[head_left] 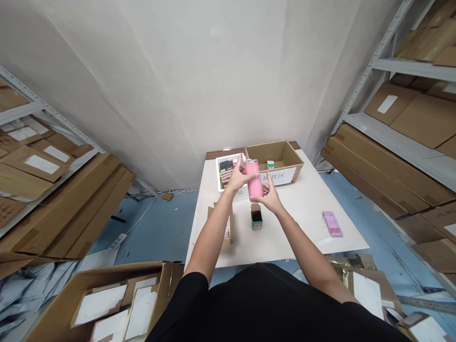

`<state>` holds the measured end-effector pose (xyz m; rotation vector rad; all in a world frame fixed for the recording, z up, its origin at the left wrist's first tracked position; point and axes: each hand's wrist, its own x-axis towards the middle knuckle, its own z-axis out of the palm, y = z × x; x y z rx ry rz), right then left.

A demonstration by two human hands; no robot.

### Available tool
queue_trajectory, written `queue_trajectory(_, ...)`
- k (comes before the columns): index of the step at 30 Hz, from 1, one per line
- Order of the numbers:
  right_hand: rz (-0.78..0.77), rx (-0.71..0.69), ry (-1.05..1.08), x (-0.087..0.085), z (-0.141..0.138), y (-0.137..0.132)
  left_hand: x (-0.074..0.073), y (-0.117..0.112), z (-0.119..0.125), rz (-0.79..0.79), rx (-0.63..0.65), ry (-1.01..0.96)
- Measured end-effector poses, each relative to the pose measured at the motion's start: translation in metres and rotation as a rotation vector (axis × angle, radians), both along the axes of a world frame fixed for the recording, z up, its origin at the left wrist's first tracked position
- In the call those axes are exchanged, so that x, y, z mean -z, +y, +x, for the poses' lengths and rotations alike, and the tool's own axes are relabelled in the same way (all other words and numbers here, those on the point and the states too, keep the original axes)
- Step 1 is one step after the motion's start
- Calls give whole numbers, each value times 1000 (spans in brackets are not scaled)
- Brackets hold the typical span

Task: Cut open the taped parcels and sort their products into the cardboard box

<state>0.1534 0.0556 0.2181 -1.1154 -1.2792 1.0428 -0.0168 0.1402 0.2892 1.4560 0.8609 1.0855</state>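
Head view, pink bottle [254, 180], green carton [256, 218] beneath

Single head-worn view, steeply down and forward onto the near white table [309, 204].

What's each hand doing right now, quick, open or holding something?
Left hand: closed on the pink tumbler, near its top.
Right hand: holding the same pink tumbler at its lower end.
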Motion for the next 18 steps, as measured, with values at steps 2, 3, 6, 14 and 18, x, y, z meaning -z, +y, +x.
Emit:
queue_trajectory(2,4,-41,6,3,0,1,1,0,1,-18,16,-16)
queue_trajectory(3,2,-54,11,4,0,1,1,0,1,-23,25,-20)
queue_trajectory(6,-6,71,-93,7,-2,-1,1,-2,5,10,-61,39)
queue_trajectory(14,23,268,-305,31,-18,-5,6,-5,17,186,-310,388)
queue_trajectory(18,8,288,-302,48,-11,-7,20,-4,19,206,-268,454)
